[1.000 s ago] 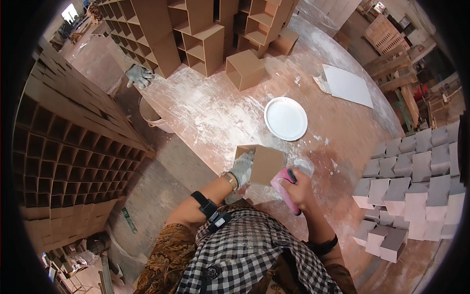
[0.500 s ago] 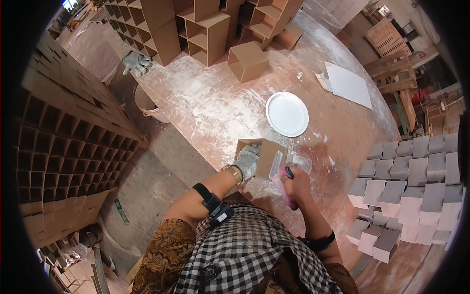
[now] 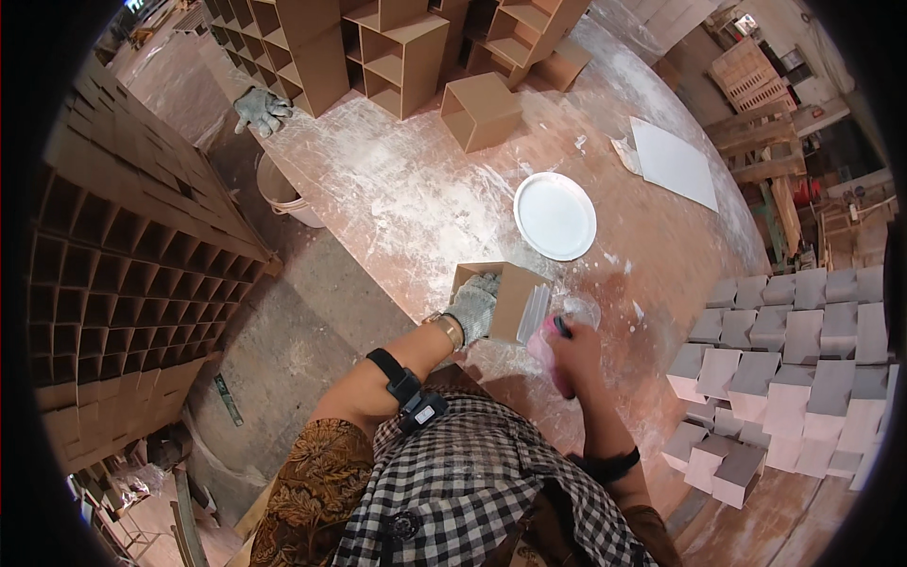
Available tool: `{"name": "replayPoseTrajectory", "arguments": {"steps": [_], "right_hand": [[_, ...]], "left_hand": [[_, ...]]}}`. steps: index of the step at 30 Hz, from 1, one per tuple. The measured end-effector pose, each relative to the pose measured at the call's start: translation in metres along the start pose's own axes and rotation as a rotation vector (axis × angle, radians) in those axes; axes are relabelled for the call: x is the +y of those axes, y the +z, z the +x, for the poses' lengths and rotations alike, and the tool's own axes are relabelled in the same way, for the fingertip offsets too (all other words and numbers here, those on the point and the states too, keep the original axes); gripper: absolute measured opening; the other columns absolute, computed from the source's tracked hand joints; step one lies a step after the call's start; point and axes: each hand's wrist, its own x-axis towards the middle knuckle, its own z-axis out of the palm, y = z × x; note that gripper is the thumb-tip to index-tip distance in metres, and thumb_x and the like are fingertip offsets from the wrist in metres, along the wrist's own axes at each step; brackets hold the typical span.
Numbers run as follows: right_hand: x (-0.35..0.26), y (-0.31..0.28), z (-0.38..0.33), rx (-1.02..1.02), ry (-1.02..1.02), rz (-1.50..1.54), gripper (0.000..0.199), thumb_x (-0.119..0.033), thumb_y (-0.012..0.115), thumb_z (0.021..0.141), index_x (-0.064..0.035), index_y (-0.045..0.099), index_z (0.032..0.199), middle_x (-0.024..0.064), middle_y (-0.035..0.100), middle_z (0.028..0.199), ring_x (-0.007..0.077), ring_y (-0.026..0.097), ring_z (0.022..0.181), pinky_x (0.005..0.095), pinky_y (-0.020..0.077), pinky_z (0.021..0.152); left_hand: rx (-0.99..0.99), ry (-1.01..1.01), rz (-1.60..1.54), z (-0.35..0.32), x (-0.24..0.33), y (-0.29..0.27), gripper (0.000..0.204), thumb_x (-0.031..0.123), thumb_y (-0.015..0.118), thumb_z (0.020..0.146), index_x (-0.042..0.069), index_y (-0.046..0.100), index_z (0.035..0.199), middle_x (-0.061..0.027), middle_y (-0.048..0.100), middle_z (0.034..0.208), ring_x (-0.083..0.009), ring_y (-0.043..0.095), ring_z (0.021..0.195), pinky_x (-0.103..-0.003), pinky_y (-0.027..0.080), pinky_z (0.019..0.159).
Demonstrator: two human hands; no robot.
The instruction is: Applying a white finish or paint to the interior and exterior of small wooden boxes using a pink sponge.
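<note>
My left hand, in a grey knitted glove, reaches into the open side of a small brown box and holds it near the table edge; its fingertips are partly hidden inside. Whitish streaks run along the box's right-hand face. My bare right hand is closed around a pink tool with a dark end, just right of that face. Its exact kind is unclear. Beyond the box lies a round white plate, which neither hand touches.
Brown compartment boxes stand at the far side, with a single box before them. A grey glove and a white sheet lie on the table. Stacked white-and-grey boxes rise at right, brown stacks at left, beside a bucket.
My right hand with the pink tool has drawn slightly back from the box's face, exposing more of the whitish streaks. The left hand still holds the box in nearly the same spot.
</note>
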Motion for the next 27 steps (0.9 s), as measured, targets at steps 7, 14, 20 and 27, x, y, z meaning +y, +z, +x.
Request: {"name": "replayPoseTrajectory", "arguments": {"steps": [7, 14, 20, 27], "right_hand": [[-0.008, -0.007, 0.057, 0.168, 0.066, 0.155, 0.024, -0.021, 0.062, 0.069, 0.0012, 0.064, 0.076, 0.0238, 0.060, 0.069, 0.0370, 0.062, 0.066, 0.0419, 0.0459, 0.061], [-0.005, 0.008, 0.005, 0.215, -0.198, -0.046, 0.030, -0.031, 0.063, 0.073, -0.0013, 0.064, 0.074, 0.0222, 0.060, 0.068, 0.0365, 0.062, 0.068, 0.0427, 0.0452, 0.060], [-0.008, -0.001, 0.081, 0.173, 0.016, 0.104, 0.027, -0.028, 0.063, 0.075, -0.0023, 0.065, 0.080, 0.0207, 0.062, 0.076, 0.0343, 0.062, 0.073, 0.0416, 0.0469, 0.064], [-0.024, 0.011, -0.008, 0.214, -0.264, 0.049, 0.025, -0.023, 0.066, 0.076, -0.0012, 0.065, 0.089, 0.0172, 0.063, 0.077, 0.0227, 0.062, 0.071, 0.0325, 0.0472, 0.067]], "left_hand": [[0.004, 0.035, 0.035, 0.000, 0.010, -0.013, 0.041, 0.030, 0.056, 0.080, 0.005, 0.056, 0.113, -0.0184, 0.056, 0.113, -0.0332, 0.053, 0.105, -0.041, 0.043, 0.090], [0.108, 0.068, 0.062, 0.001, 0.008, -0.002, 0.035, 0.025, 0.060, 0.074, 0.005, 0.059, 0.102, -0.0153, 0.059, 0.104, -0.0301, 0.055, 0.098, -0.040, 0.042, 0.085], [0.065, 0.006, 0.046, 0.003, 0.016, -0.007, 0.038, 0.024, 0.061, 0.071, 0.004, 0.060, 0.104, -0.0176, 0.060, 0.106, -0.0308, 0.056, 0.099, -0.039, 0.042, 0.086], [0.060, 0.059, 0.092, 0.002, -0.001, 0.009, 0.041, 0.025, 0.060, 0.072, 0.003, 0.059, 0.106, -0.0183, 0.060, 0.106, -0.0315, 0.055, 0.099, -0.041, 0.041, 0.087]]}}
